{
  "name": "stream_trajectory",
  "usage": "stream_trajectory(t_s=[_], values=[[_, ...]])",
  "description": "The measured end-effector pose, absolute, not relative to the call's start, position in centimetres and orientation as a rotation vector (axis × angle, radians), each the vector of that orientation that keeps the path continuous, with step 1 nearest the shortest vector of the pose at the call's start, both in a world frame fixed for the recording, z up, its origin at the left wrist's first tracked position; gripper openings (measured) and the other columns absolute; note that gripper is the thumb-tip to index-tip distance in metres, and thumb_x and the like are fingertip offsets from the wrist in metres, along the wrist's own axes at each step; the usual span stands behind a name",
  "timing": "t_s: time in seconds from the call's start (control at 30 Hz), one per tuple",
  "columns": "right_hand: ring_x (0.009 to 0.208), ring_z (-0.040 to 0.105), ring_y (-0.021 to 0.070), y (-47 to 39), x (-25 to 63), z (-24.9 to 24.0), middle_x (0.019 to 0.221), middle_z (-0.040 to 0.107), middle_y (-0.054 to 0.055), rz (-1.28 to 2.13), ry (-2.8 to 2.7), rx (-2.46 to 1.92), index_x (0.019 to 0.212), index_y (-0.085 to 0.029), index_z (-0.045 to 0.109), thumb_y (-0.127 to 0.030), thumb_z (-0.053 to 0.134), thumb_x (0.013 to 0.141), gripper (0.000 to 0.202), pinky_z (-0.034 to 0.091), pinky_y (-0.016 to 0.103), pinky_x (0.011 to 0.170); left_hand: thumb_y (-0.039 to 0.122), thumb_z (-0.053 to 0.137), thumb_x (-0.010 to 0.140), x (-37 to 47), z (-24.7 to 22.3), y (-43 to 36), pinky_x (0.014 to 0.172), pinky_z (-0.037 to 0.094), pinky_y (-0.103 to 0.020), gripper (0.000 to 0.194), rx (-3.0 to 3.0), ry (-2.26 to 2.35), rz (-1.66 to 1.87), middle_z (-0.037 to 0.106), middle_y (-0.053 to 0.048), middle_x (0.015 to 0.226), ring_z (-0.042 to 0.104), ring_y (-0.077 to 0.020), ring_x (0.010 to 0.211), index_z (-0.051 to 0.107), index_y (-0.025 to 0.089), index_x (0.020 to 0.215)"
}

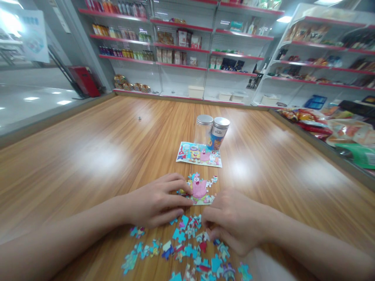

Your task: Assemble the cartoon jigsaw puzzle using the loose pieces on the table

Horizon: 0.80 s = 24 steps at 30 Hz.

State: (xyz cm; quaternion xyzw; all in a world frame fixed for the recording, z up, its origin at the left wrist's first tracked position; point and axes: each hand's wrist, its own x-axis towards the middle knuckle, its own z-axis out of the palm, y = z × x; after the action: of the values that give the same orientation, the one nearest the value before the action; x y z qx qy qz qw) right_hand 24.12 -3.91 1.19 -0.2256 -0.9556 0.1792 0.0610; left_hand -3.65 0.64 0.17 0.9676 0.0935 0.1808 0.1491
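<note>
A partly joined jigsaw puzzle (199, 189) with a pink starfish figure lies on the wooden table. My left hand (161, 199) rests on its left side, palm down with the fingers stretched out. On the puzzle's lower right, my right hand (231, 220) is closed with the fingers curled down near the loose pieces. Whatever it pinches is hidden by the fingers. Loose jigsaw pieces (190, 250), mostly light blue, are scattered in front of me below both hands. Beyond the puzzle lies a printed picture card (191, 156) with cartoon figures.
Behind the card stand a clear jar (202, 132) with a silver lid and a labelled can (219, 132). A tiny object (140, 118) sits farther left on the table (88, 128). Bagged goods (319, 123) lie at the right, and stocked shelves (181, 47) line the back.
</note>
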Motion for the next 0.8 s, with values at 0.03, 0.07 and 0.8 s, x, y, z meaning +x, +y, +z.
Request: stream_trajectory(t_s=[0.03, 0.07, 0.8], values=[[0.058, 0.057, 0.0137, -3.9, 24.1, 1.0, 0.066, 0.064, -0.003, 0.566, -2.868, -0.656, 0.090, -0.022, 0.060, -0.028, 0.065, 0.083, 0.011, 0.029, 0.028, 0.053, 0.016, 0.060, 0.092, -3.6, 0.2, 0.6, 0.099, 0.050, -0.048, 0.033, 2.778, 0.269, 0.528, 0.063, -0.015, 0.124, 0.056, -0.0282, 0.113, 0.065, 0.018, 0.124], [0.059, 0.057, 0.0135, -3.8, 24.2, 0.8, 0.066, 0.064, -0.003, 0.590, -2.842, -0.618, 0.089, -0.022, 0.060, -0.029, 0.065, 0.083, 0.010, 0.031, 0.027, 0.053, 0.015, 0.059, 0.092, -3.6, 0.1, 0.6, 0.099, 0.051, -0.048, 0.032, 2.774, 0.271, 0.533, 0.063, -0.015, 0.123, 0.056, -0.0281, 0.112, 0.066, 0.018, 0.124], [0.062, 0.062, 0.0132, 0.7, 25.2, -1.1, 0.069, 0.068, 0.000, 0.804, -1.848, -1.358, 0.081, -0.019, 0.066, -0.022, 0.069, 0.083, 0.005, 0.047, 0.024, 0.059, 0.013, 0.059, 0.091, -3.7, 0.2, 0.5, 0.096, 0.051, -0.047, 0.030, 2.768, 0.293, 0.530, 0.064, -0.015, 0.119, 0.057, -0.0274, 0.109, 0.067, 0.018, 0.120]])
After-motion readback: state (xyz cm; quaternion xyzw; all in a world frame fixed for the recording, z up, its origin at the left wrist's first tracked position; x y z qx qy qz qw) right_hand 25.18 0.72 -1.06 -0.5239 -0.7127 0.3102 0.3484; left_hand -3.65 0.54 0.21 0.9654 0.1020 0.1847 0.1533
